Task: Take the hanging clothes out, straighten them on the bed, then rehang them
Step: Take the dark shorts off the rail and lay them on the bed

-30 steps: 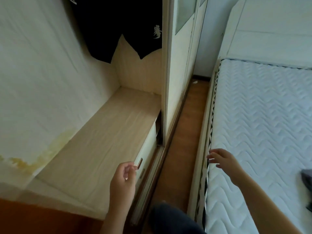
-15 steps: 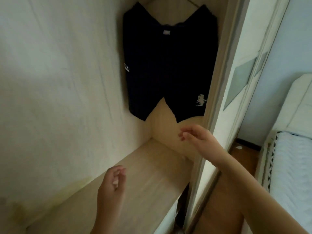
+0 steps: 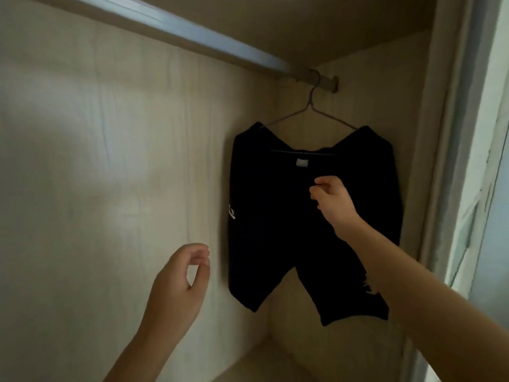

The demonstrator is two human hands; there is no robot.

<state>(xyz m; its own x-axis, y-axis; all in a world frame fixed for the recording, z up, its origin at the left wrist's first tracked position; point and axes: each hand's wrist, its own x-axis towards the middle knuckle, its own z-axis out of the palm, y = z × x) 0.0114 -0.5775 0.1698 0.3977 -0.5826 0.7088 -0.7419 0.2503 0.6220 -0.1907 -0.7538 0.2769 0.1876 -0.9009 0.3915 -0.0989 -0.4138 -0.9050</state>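
A pair of black shorts [image 3: 275,216] hangs on a thin wire hanger [image 3: 311,108]. The hanger is hooked over the far end of the wardrobe's metal rail [image 3: 192,37]. My right hand [image 3: 334,204] is raised in front of the shorts, just below the waistband and its small white label. Its fingers are loosely curled and I cannot tell whether they touch the cloth. My left hand [image 3: 179,282] hovers lower, to the left of the shorts, with loosely curled fingers and nothing in it. The bed is out of view.
The pale wooden wardrobe wall [image 3: 110,161] fills the left side. The wardrobe's front frame and sliding door [image 3: 457,161] stand close on the right. A wooden shelf [image 3: 264,362] lies below the shorts.
My view has tilted up from the shelf and bed to the rail. My right hand rose from below the shorts' hem to the waistband. My left hand also rose.
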